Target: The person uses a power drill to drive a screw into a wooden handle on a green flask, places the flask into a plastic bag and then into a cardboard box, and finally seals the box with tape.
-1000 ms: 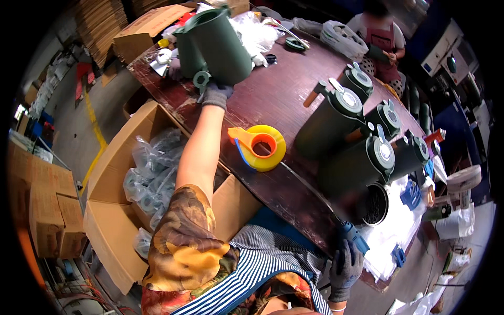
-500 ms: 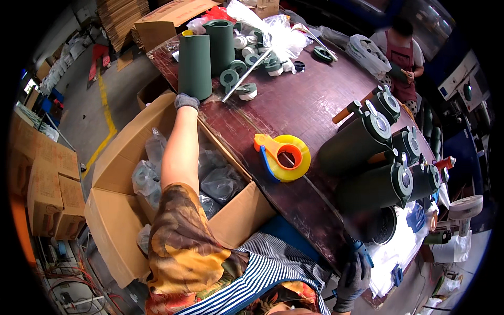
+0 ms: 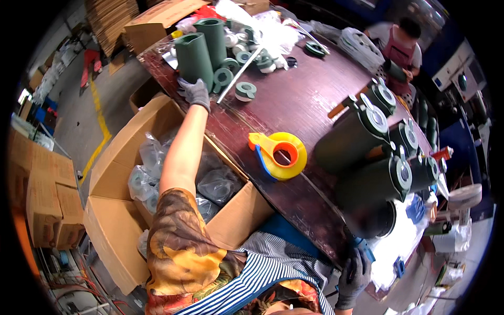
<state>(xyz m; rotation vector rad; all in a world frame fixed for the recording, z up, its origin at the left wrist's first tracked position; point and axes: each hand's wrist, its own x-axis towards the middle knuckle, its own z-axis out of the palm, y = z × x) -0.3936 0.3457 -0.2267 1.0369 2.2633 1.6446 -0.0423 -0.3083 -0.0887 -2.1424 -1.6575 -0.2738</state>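
Your left grip (image 3: 195, 93), in a grey glove, has its fingers spread wide at the foot of a green vessel (image 3: 194, 60); you cannot tell whether they touch it. The vessel stands just beyond this grip on the tabletop (image 3: 304, 84), with a second green vessel (image 3: 211, 42) behind it. To the grip's right lie a white rod (image 3: 239, 75) and a green-and-white lid (image 3: 245, 91); nearer you is an open carton (image 3: 126, 142). Your right grip (image 3: 355, 278) is beside a blue tool (image 3: 363, 248), its hold on it unclear, with dark green jugs (image 3: 367, 181) beyond.
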